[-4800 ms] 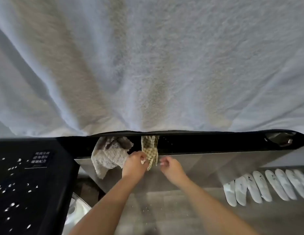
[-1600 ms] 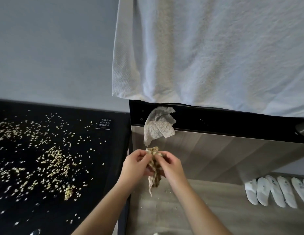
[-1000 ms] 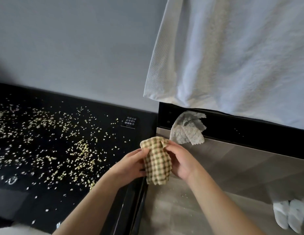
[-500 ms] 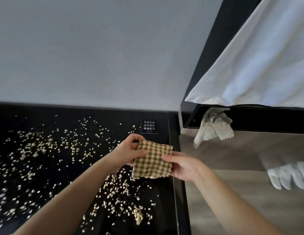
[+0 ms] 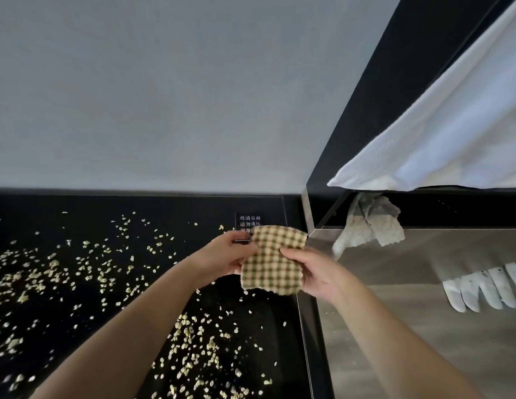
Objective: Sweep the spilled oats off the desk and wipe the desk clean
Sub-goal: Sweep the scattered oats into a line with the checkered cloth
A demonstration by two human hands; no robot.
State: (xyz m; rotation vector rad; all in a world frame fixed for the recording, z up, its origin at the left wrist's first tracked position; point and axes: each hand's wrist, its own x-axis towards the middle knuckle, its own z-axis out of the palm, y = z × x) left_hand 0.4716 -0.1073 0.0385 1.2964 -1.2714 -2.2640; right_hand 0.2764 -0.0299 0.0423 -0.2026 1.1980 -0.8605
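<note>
**Cloth at the ready, oats not yet swept**

As far as I can judge, the cleaning itself has not begun. The oats point(image 5: 190, 349) lie strewn over most of the black glass bench point(image 5: 78, 208). They are thickest in a patch near its front right part and thinner toward the left and back. A few pale flecks on the floor point(image 5: 423, 341) beside the bench may be oats too.

The checked cloth point(image 5: 272, 259) is held in the air above the right end of the bench, just in front of a small printed label point(image 5: 249, 223), and does not look to be touching the glass. The left hand point(image 5: 228, 256) pinches its left edge and the right hand point(image 5: 314, 273) its right side, thumb on the front. Each grip is closed on the fabric, holding it spread out flat.

Both the sweeping and the wiping are left to do. To the right, a crumpled pale rag point(image 5: 369, 226) hangs beneath a white towel point(image 5: 441, 139).
</note>
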